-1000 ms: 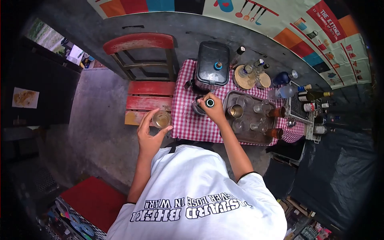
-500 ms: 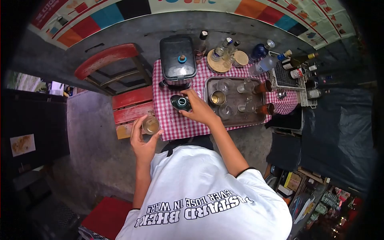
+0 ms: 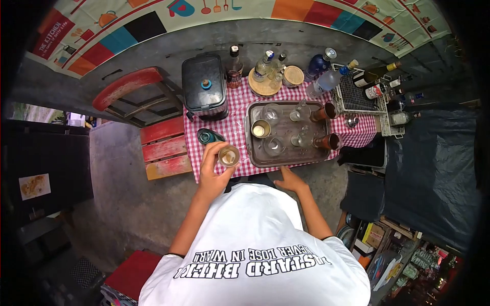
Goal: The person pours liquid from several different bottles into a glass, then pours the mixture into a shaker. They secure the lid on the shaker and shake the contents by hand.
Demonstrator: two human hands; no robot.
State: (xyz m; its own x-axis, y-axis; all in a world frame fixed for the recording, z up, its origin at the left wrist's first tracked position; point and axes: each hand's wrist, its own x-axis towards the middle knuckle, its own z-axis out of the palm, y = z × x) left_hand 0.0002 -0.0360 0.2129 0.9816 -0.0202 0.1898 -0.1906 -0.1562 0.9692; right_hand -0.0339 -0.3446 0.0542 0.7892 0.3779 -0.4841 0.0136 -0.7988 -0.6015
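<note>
My left hand (image 3: 214, 171) is closed around a small clear glass (image 3: 228, 156), held upright in front of the table's near edge. Just beyond it a dark green bottle (image 3: 209, 136) stands on the checked cloth. My right hand (image 3: 291, 179) hangs by the near edge of a brown tray (image 3: 265, 160), its thumb and forefinger apart with nothing between them. On that tray are a metal cup (image 3: 261, 129), several clear glasses (image 3: 274, 146) and two glasses of reddish-brown drink (image 3: 326, 142).
A black lidded box (image 3: 204, 84) stands at the table's back left. Tall bottles (image 3: 234, 66) line the back, some on a round wooden board (image 3: 264, 86). A wire rack (image 3: 357, 97) with bottles is at the right. A red slatted chair (image 3: 162, 150) sits to the left.
My right hand has let go of the green bottle and drawn back to the tray's near edge. My left hand has moved right with the glass, nearer the bottle.
</note>
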